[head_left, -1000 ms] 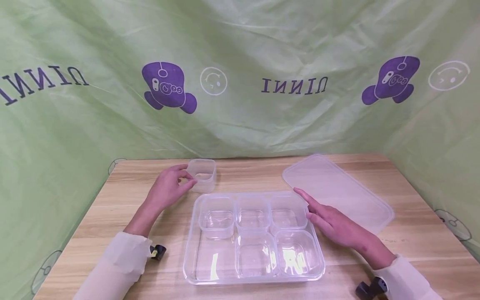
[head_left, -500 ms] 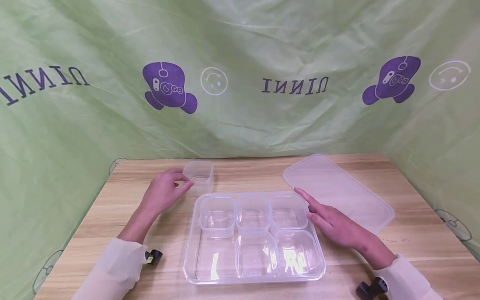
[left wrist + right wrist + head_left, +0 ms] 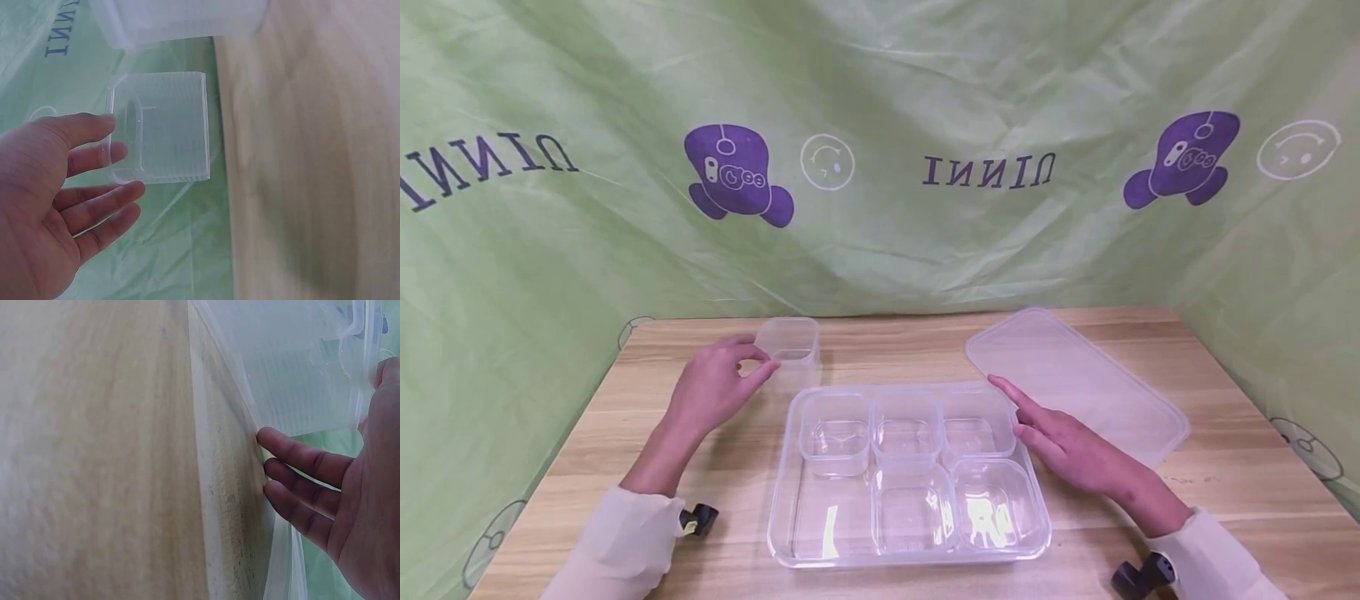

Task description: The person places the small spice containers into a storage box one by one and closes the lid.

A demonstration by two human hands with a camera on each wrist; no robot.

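My left hand (image 3: 707,385) pinches the rim of a small clear plastic container (image 3: 796,335) between thumb and fingers, behind the left end of a large clear storage box (image 3: 842,563). In the left wrist view that container (image 3: 175,128) is on its own, its rim between thumb and fingers. Several matching small containers sit inside the large box: three in the back row, two at front middle and right. The front left spot shows bare bottom. My right hand (image 3: 1070,447) rests at the box's back right corner with fingers extended, fingertips at the tabletop (image 3: 112,456) in the right wrist view.
A flat translucent lid (image 3: 1075,379) lies on the wooden table behind my right hand. Green printed cloth (image 3: 880,250) hangs along the table's back and both sides. Dark wrist devices (image 3: 700,519) stick out by both sleeves.
My left hand has shifted left and slightly toward me, carrying the small container with it. The right hand and the large box stay in place.
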